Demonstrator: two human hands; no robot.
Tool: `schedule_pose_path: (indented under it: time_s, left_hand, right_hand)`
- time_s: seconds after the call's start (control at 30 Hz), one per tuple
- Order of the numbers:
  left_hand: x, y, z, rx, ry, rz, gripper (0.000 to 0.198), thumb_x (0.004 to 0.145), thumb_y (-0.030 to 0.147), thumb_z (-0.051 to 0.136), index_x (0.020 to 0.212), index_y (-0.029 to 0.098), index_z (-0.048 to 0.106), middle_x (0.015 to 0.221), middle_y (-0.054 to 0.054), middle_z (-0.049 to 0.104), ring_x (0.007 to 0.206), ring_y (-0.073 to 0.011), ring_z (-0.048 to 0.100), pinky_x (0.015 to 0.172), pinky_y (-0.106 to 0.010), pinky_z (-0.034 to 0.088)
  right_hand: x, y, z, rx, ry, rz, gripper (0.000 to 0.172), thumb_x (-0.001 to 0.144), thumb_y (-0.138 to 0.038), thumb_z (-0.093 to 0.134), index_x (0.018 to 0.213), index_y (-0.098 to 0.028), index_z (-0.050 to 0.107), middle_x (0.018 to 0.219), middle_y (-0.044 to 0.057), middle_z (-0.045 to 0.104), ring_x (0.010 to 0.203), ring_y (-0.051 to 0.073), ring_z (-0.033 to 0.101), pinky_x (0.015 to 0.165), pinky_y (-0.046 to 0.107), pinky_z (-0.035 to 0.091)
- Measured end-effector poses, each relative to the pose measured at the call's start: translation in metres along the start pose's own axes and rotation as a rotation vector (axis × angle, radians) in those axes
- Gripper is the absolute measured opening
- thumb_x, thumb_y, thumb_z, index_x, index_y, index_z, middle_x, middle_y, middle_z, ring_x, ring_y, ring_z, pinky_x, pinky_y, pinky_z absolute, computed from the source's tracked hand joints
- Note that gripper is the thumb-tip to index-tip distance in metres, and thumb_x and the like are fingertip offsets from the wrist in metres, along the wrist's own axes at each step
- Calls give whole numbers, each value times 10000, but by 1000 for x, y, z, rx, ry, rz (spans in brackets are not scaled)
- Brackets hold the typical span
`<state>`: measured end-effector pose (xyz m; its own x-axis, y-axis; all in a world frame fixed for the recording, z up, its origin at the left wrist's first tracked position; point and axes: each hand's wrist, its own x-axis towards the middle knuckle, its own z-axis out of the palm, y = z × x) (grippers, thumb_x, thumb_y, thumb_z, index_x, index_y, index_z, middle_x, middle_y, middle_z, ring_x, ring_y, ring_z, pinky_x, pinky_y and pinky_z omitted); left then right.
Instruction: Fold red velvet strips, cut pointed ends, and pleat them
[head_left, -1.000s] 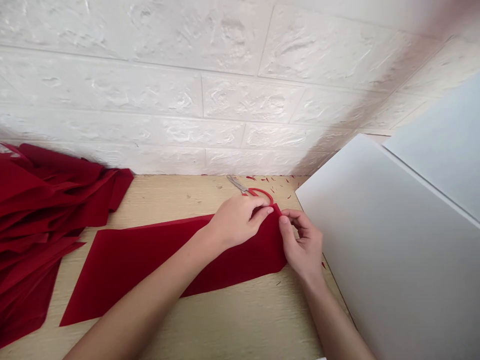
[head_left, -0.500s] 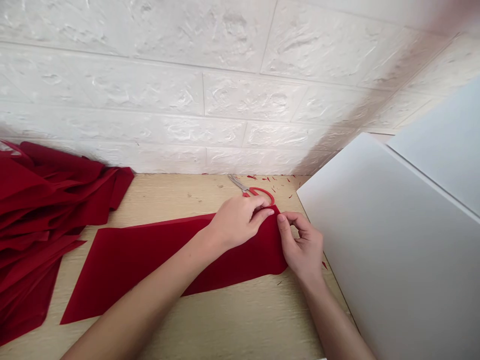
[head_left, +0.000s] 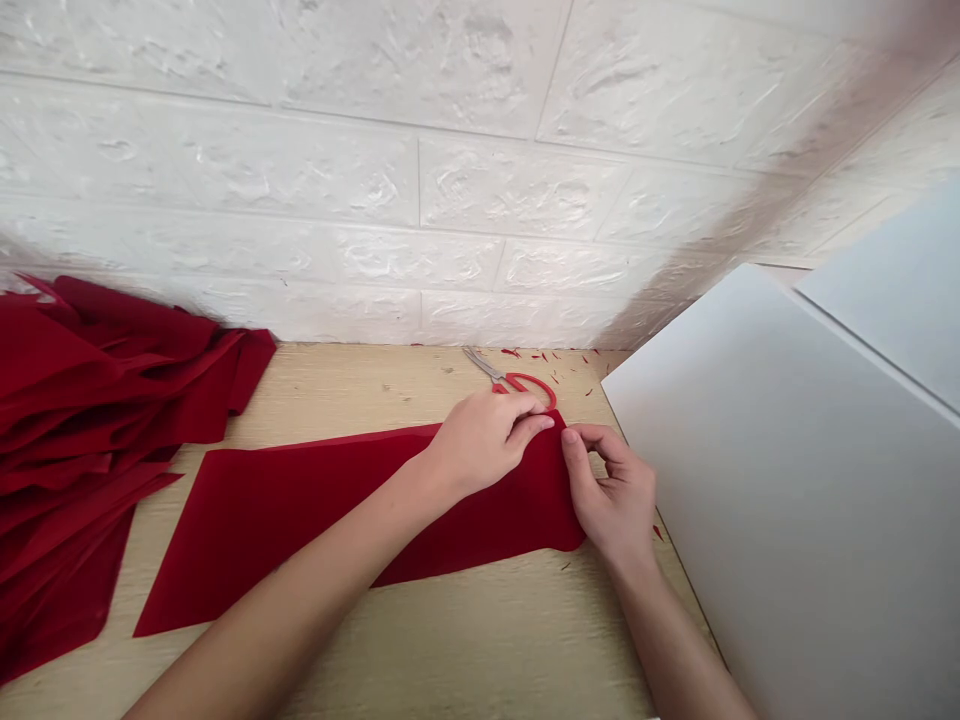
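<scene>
A long piece of red fabric [head_left: 300, 520] lies flat across the wooden surface, its right end between my hands. My left hand [head_left: 495, 440] reaches over it and pinches the far right corner between thumb and fingers. Right beside it, my right hand [head_left: 611, 485] grips the short right edge, thumb and forefinger pressed together on the cloth. Just beyond my left hand rest scissors [head_left: 517, 380] with red handles, the blades pointing away to the left; part of the handle is hidden behind my left hand.
A heap of red fabric pieces [head_left: 82, 430] lies at the left. Small red scraps [head_left: 551, 356] are scattered near the white brick-patterned wall [head_left: 495, 200]. A large white panel [head_left: 795, 480] stands along the right side of the wooden surface [head_left: 480, 650].
The whole view has shifted slightly, so everything appears a little further right. Both hands keep their hold at the fabric's right end.
</scene>
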<state>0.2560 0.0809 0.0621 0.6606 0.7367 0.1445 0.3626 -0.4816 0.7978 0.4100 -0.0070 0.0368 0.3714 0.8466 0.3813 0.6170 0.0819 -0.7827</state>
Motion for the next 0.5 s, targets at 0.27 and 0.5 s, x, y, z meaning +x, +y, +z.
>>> schedule_pose_path:
  time_s: [0.27, 0.5]
  left_hand:
    - [1, -2, 5, 4, -16, 9, 253, 1011, 314, 489, 914, 191, 688, 829, -24, 732, 710, -171, 616, 685, -304, 425]
    - [1, -1, 6, 17, -46, 1, 245, 1015, 284, 485, 933, 177, 689, 889, -42, 748, 759, -186, 634, 726, -315, 445]
  right_hand:
    - [2, 1, 1, -7, 15, 11, 277, 940, -457, 598, 843, -216, 695, 755, 29, 733, 657, 172, 645, 644, 291, 527]
    - [2, 3, 2, -17, 26, -12, 236, 939, -420, 618, 848, -214, 691, 753, 19, 724, 653, 158, 640, 650, 277, 514]
